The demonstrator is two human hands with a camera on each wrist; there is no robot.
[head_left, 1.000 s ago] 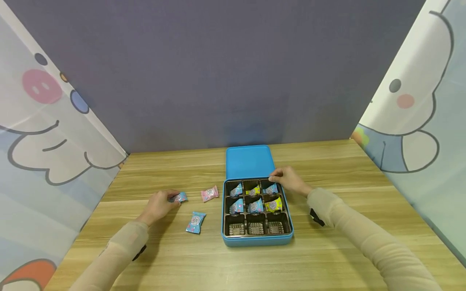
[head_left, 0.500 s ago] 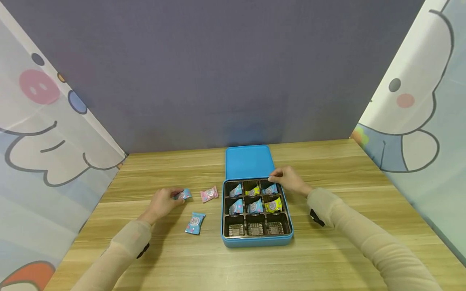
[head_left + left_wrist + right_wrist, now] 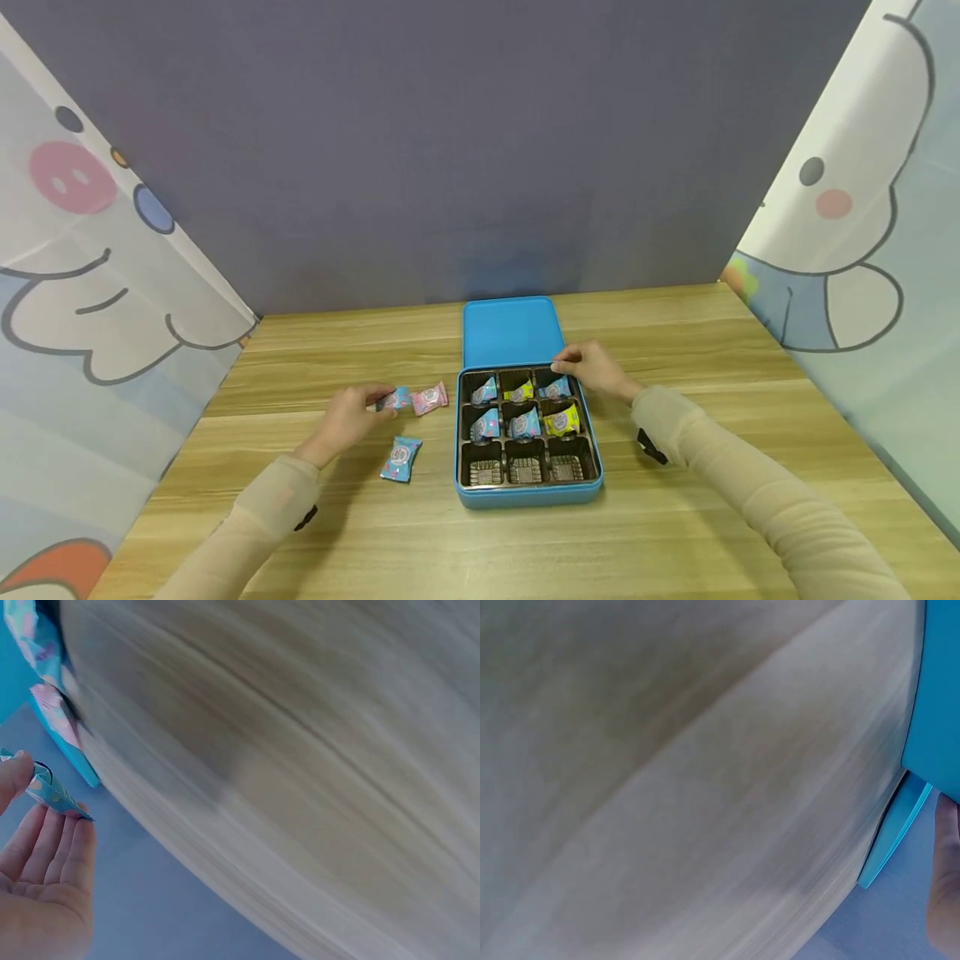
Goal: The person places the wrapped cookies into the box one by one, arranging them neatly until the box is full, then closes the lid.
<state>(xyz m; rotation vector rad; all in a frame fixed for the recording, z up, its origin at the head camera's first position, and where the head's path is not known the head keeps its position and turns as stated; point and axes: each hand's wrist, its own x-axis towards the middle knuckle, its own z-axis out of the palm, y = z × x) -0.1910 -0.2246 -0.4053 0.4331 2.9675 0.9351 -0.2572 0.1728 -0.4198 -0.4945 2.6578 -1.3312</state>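
From my station I have the left hand (image 3: 347,422) well to the left of the blue box (image 3: 528,498), its thumb and fingertips clamped on a blue wrapped candy (image 3: 395,400). That candy sits level with the box's two farther rows; its long axis runs roughly crosswise, the free end pointing toward the box and angled slightly away from the person. My left wrist view gives me the wrapper nearly edge-on, thumb on one side, the fingers close together on the other. Between it and the box lies a pink wrapped candy (image 3: 430,399), its long axis also aimed boxward; the two are side by side, and I cannot tell whether they touch. Left of the box's nearer half, a second blue candy (image 3: 401,460) lies on the table (image 3: 675,333), long axis front to back, far end leaning boxward. At the box's far right corner I see the right hand (image 3: 597,373), thumb and fingers pinching the rim. Inside the box, the back row holds two blue candies (image 3: 485,391) flanking a yellow-green candy (image 3: 519,392); the middle row has two more blue candies (image 3: 486,425) left of a yellow candy (image 3: 562,421). The lid (image 3: 510,333) extends directly behind the box.
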